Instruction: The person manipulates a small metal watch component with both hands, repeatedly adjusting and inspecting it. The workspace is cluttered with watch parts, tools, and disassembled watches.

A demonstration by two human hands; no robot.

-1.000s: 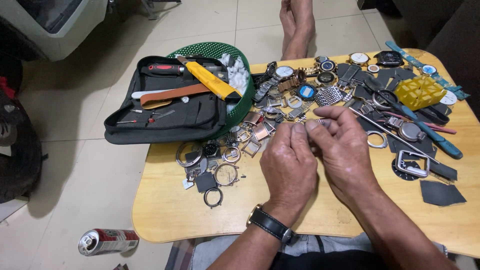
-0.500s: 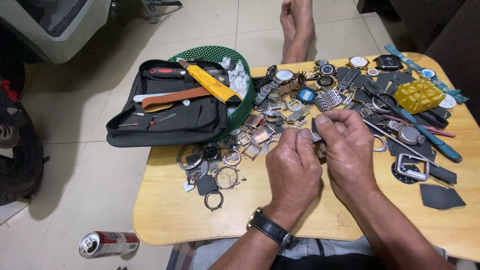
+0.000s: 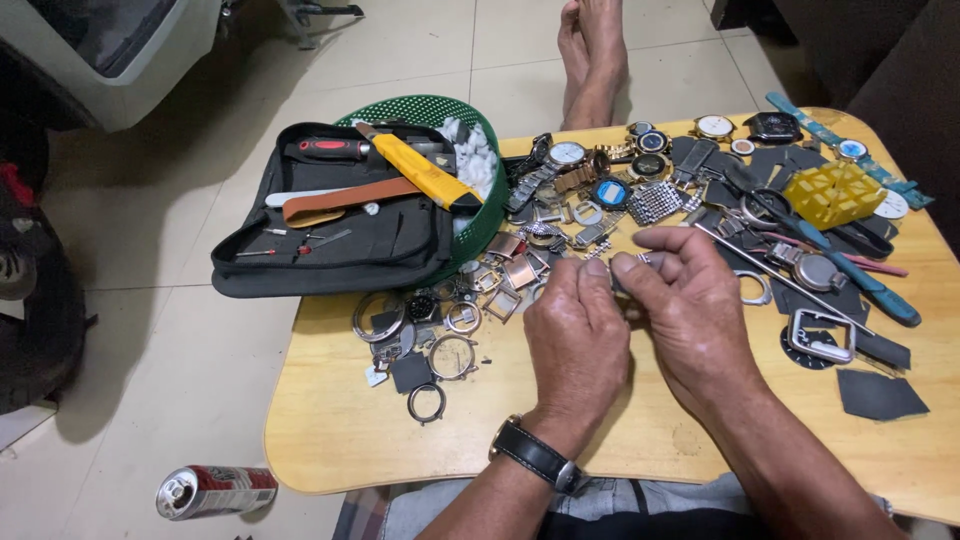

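Both of my hands meet over the middle of a low wooden table [image 3: 330, 430]. My left hand [image 3: 575, 335], with a black-strapped wristwatch [image 3: 533, 455] on its wrist, pinches a small metal watch part [image 3: 640, 260] together with my right hand [image 3: 690, 310]. The part is mostly hidden by my fingertips. Just beyond the hands lies a heap of watches, metal bands and square cases [image 3: 590, 190]. Loose round bezels and rings [image 3: 440, 350] lie to the left of my left hand.
A black tool pouch [image 3: 330, 245] with a yellow knife [image 3: 425, 170] rests on a green basket [image 3: 400, 108] at the table's left. A yellow plastic holder [image 3: 835, 192], blue tool [image 3: 855, 280] and dark pads [image 3: 880, 395] lie right. A drink can [image 3: 215, 490] lies on the floor; someone's bare feet [image 3: 595, 50] are beyond the table.
My hands have stayed together on the small part, with only slight finger shifts. The view has drifted a little, nothing on the table has moved.
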